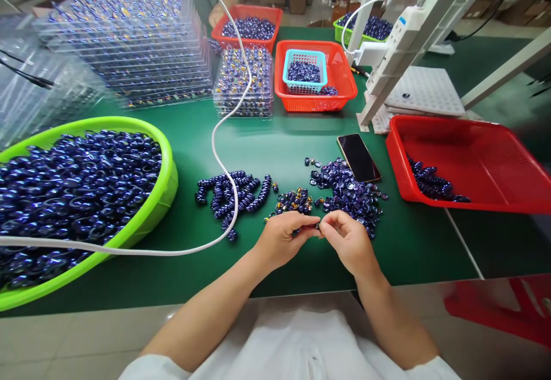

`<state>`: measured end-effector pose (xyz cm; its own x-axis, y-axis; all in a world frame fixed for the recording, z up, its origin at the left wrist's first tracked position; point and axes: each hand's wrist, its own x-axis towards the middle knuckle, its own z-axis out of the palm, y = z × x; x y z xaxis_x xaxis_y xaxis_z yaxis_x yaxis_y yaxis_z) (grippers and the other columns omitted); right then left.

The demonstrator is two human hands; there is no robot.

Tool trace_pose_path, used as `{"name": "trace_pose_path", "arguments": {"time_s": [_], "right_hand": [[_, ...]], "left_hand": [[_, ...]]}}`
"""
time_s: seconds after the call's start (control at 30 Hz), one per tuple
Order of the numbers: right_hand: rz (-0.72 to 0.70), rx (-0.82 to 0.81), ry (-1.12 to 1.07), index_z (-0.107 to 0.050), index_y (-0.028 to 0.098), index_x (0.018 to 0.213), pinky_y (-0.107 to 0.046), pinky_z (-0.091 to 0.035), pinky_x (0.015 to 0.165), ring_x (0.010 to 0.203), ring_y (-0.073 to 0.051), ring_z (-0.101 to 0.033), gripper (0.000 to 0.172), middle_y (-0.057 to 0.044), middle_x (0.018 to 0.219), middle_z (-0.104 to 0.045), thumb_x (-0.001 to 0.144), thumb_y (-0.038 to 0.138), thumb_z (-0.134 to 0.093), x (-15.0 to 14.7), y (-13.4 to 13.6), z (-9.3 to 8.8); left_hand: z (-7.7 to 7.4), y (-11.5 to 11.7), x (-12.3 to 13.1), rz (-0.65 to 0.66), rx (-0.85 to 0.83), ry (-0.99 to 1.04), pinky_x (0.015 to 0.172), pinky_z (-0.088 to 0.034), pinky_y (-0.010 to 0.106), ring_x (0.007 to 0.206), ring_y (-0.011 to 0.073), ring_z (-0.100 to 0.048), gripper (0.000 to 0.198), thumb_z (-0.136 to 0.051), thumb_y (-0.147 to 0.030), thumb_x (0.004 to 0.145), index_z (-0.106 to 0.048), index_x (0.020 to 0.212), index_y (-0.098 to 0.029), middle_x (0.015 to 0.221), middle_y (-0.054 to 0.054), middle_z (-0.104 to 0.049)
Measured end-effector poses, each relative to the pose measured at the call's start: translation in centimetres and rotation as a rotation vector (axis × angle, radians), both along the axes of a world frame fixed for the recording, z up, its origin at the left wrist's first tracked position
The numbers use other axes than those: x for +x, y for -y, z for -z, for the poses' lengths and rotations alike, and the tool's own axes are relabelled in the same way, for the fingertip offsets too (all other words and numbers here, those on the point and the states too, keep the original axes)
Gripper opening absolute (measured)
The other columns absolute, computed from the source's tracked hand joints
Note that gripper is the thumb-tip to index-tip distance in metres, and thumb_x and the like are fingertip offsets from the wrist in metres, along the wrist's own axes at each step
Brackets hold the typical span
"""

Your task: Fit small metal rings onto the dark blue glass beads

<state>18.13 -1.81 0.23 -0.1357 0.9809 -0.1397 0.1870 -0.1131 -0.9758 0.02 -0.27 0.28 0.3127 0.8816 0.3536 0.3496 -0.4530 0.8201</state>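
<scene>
My left hand (286, 236) and my right hand (348, 241) meet fingertip to fingertip above the green table. Pinched between them is a small dark part (318, 226), too small to make out fully. Just beyond my left hand lies a heap of small dark parts with gold-coloured bits (297, 199). Past my right hand spreads a pile of shiny dark-blue caps (353, 201). To the left are stacked rows of dark-blue rounded pieces (235, 193).
A white cable (213, 139) loops over the table. At left stands a green basket (170, 176) full of dark-blue pieces; at right, a red tray (486, 167). A phone (359, 159) touches the caps. Behind are clear stacked trays (150, 53), an orange basket (340, 70) and another person's hand (216, 15).
</scene>
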Motion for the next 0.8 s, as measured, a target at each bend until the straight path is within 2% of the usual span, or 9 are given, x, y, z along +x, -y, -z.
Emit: {"name": "trace_pose_path", "arguments": {"time_s": [0.13,0.43,0.63,0.7,0.8], "right_hand": [[0.0,-0.012,-0.039,-0.059,0.021,0.081,-0.028,-0.049,0.064,0.069,-0.017,-0.059,0.019,-0.001,0.073,-0.062,0.09,0.038,-0.059,-0.03,-0.02,0.19],[-0.018,0.009,0.048,-0.058,0.021,0.079,-0.028,-0.048,0.065,0.07,-0.016,-0.06,0.019,0.0,0.073,-0.063,0.089,0.037,-0.061,0.01,0.06,-0.03],[-0.032,-0.065,-0.066,-0.052,0.022,0.081,-0.028,-0.052,0.062,0.065,-0.016,-0.064,0.022,0.002,0.069,-0.062,0.087,0.04,-0.063,-0.13,-0.22,0.01],[-0.028,-0.067,-0.069,-0.051,0.022,0.082,-0.028,-0.053,0.062,0.064,-0.016,-0.064,0.023,0.003,0.069,-0.061,0.087,0.041,-0.064,-0.25,-0.3,-0.02],[-0.014,-0.022,-0.044,-0.052,0.022,0.082,-0.028,-0.053,0.063,0.066,-0.015,-0.064,0.023,0.002,0.07,-0.061,0.089,0.041,-0.063,-0.42,-0.3,-0.34]], "left_hand": [[-0.09,0.07,0.01,0.005,-0.019,-0.007,0.063,-0.053,0.025,0.064,0.0149,-0.068,0.013,-0.069,-0.024,0.086,-0.076,0.096,-0.019,0.076,0.004,-0.077],[0.04,0.1,-0.03,0.002,-0.079,0.024,0.063,-0.055,0.026,0.064,0.016,-0.07,0.014,-0.071,-0.02,0.083,-0.077,0.096,-0.019,0.077,0.005,-0.077],[0.17,0.35,0.23,0.007,-0.031,0.112,0.064,-0.055,0.026,0.068,0.016,-0.07,0.016,-0.068,-0.017,0.084,-0.076,0.098,-0.019,0.077,0.006,-0.076],[0.05,0.5,0.41,0.003,-0.116,0.162,0.066,-0.056,0.027,0.071,0.0166,-0.07,0.017,-0.068,-0.018,0.084,-0.077,0.098,-0.019,0.081,0.007,-0.077],[-0.35,0.59,0.66,-0.018,-0.402,0.307,0.069,-0.059,0.029,0.076,0.0185,-0.071,0.018,-0.07,-0.022,0.082,-0.076,0.097,-0.017,0.087,0.008,-0.077]]}}
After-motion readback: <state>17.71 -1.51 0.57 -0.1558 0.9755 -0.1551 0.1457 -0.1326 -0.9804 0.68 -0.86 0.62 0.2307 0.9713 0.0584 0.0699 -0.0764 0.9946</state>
